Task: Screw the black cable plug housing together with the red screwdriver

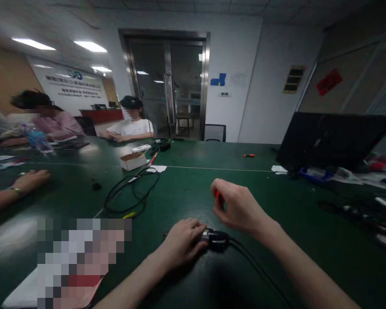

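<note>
My left hand (185, 240) is closed over a black-and-silver cable connector (218, 240) lying on the dark green table, with its fingers covering the left end. Black cable (255, 264) runs from the connector's right end toward the lower right. Above and to the right of it, my right hand (236, 205) is raised with curled fingers. It grips a small red-and-black handle (219, 199), mostly hidden by the fingers, so its kind does not show. The handle is apart from the connector.
A coiled black cable (131, 195) and a small open box (133, 161) lie left of centre. Farther back is an orange-handled screwdriver (249, 155). A black monitor (334, 139) stands at right. Another person's hand (34, 180) rests at left; other people sit behind.
</note>
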`<state>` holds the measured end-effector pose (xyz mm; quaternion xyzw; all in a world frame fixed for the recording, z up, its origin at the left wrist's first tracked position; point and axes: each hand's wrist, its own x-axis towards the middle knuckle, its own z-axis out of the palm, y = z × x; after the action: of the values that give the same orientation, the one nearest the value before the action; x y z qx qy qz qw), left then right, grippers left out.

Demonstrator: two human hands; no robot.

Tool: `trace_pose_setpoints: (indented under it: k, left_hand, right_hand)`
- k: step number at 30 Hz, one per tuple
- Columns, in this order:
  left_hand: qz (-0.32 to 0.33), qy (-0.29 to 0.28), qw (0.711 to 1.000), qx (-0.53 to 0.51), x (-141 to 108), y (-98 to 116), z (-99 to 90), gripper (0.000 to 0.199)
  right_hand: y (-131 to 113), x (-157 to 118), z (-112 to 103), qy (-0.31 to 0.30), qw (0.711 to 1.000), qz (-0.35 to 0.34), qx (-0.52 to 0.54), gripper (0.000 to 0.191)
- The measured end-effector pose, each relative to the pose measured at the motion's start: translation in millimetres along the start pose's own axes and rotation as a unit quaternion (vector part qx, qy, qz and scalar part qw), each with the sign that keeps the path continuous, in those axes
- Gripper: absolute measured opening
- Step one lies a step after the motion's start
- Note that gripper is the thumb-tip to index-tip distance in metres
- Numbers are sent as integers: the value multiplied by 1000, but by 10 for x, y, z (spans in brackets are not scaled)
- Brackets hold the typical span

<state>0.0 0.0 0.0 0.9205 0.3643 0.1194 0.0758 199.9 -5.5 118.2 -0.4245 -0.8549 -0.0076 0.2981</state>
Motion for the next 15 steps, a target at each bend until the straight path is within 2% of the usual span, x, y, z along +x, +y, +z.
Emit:
trace_pose_setpoints:
  k: [3,7,9,15]
  left_hand:
    - [-1,0,1000,1,10,5,-12,28]
    - [-3,-4,1000,3,19,10,-23,18]
    - [-4,-9,1000,1,20,16,-31,17]
    - [-9,-16,1000,0,20,27,-44,20]
  right_hand:
    - [-22,31,54,-59,998,16,-3,13]
    - [-17,20,171,-224,973,26,-56,12]
    - [0,3,248,-278,957,29,-75,14]
    - [35,-23,408,-312,944,38,-105,17]
